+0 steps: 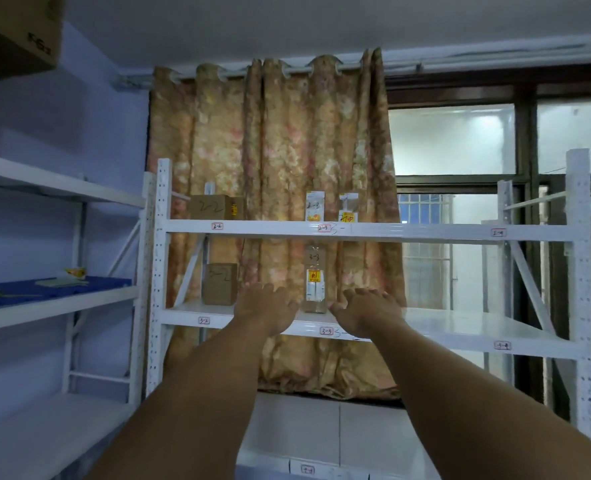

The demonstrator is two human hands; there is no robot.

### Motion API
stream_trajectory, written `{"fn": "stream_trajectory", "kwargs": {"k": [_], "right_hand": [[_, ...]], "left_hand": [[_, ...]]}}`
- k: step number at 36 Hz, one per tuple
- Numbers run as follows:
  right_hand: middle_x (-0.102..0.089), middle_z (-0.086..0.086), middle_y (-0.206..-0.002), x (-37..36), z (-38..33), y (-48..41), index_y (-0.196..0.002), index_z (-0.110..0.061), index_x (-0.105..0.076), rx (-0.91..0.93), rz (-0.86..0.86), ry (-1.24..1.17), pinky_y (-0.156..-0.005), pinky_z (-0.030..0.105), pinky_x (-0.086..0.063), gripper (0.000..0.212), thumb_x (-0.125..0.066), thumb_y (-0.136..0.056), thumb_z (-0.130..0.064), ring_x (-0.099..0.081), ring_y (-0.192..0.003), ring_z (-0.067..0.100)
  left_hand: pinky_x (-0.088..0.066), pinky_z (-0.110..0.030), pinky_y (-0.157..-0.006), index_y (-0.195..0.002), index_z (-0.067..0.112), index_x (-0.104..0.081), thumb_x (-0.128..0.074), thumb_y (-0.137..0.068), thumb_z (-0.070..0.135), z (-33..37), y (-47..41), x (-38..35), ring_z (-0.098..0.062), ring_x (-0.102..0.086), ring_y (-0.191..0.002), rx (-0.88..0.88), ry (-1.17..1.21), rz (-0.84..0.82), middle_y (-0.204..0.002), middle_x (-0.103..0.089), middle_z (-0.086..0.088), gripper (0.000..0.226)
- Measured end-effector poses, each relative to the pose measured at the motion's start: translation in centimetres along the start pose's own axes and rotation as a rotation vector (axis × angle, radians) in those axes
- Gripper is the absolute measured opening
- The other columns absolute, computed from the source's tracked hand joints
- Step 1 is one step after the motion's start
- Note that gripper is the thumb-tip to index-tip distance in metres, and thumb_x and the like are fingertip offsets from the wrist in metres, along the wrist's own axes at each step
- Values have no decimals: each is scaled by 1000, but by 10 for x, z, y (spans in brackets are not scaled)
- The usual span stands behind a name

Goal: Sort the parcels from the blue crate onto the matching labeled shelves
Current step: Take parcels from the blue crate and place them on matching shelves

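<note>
White shelving (pixel 425 233) stood before a floral curtain (pixel 273 140) at frame centre. Your left hand (pixel 264 306) and right hand (pixel 365 311) flanked the tall parcel (pixel 315 271), which stood upright on the lower shelf (pixel 460 327) above the 3-3 label (pixel 326 330). Both hands' fingers were loosely curled and gripped nothing; whether they touched the parcel was unclear.

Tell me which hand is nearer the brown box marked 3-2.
Left. The left hand is just right of the brown box; the right hand is farther right, beyond the tall parcel.
</note>
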State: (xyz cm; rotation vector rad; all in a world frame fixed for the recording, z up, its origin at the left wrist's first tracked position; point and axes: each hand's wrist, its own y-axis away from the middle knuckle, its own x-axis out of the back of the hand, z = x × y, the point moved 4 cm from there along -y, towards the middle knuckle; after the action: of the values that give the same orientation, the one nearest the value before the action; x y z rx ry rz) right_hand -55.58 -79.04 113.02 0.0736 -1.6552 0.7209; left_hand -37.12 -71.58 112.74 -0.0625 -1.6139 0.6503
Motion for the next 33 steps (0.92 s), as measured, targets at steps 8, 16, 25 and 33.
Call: {"fn": "stream_trajectory", "kwargs": {"k": [8, 16, 25, 33], "right_hand": [[-28, 7, -168, -17, -104, -1, -162, -22, -28, 170, -84, -15, -123, 48, -21, 72, -21, -104, -65, -26, -153, 31], [-32, 5, -166, -40, -277, 29, -161, -25, -31, 511, -132, -125, -122, 46, -26, 70, -23, -103, -64, -34, -150, 30], [-29, 7, -167, -83, -509, 146, -162, -20, -29, 927, -239, -152, -122, 45, -26, 73, -21, -105, -65, -32, -150, 31], [-24, 5, -170, -136, -665, 269, -163, -22, -27, 1240, -323, -190, -125, 44, -20, 73, -20, -105, -66, -27, -154, 29]], "left_hand": [[-23, -49, -121, -155, 21, -39, -23, -103, 60, -115, 51, -2, -33, -34, -147, 229, -44, -27, -162, -36, -11, 68], [-28, -46, -117, -149, 21, -47, -25, -104, 55, -262, 163, -3, -33, -42, -140, 519, -140, -69, -155, -45, -12, 61], [-13, -51, -125, -157, 20, -34, -15, -105, 60, -414, 371, -17, -33, -25, -152, 934, -236, -206, -165, -30, -9, 69], [-15, -49, -124, -152, 20, -42, -19, -104, 59, -500, 540, -38, -31, -29, -149, 1261, -244, -267, -160, -37, -8, 66]]}}
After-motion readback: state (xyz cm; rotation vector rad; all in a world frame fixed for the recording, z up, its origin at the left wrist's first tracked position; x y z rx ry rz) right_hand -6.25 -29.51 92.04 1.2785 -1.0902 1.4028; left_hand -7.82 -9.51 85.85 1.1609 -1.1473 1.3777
